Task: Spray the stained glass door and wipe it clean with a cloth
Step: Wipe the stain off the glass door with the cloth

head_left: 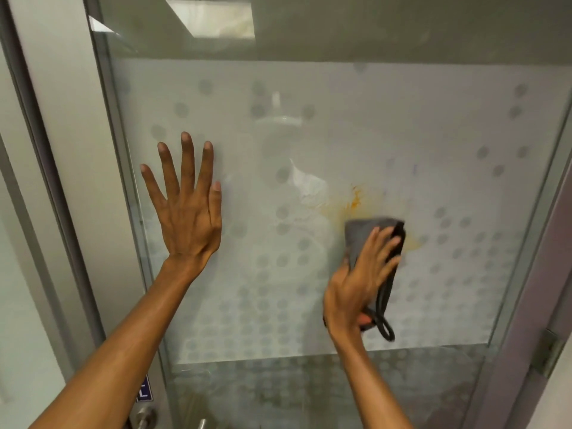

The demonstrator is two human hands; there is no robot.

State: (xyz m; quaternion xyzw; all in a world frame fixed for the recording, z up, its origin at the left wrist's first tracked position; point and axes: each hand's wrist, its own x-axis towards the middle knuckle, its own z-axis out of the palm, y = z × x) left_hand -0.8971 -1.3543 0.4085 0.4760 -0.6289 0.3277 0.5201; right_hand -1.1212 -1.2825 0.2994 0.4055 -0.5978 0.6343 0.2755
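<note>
The glass door [402,125] fills the view, with a frosted film patterned in grey dots. An orange-yellow stain [351,204] smears the glass right of centre, and a fainter patch shows to the cloth's right. My right hand [359,277] presses a folded grey cloth [363,233] flat against the glass just below the stain; a loop of the cloth hangs under the hand. My left hand [185,205] lies flat on the glass at the left, fingers spread, holding nothing. No spray bottle is in view.
A metal door frame [130,212] runs down the left, with a handle and lock [145,414] at the bottom left. A hinge [549,352] sits on the right frame. Ceiling lights reflect in the upper glass.
</note>
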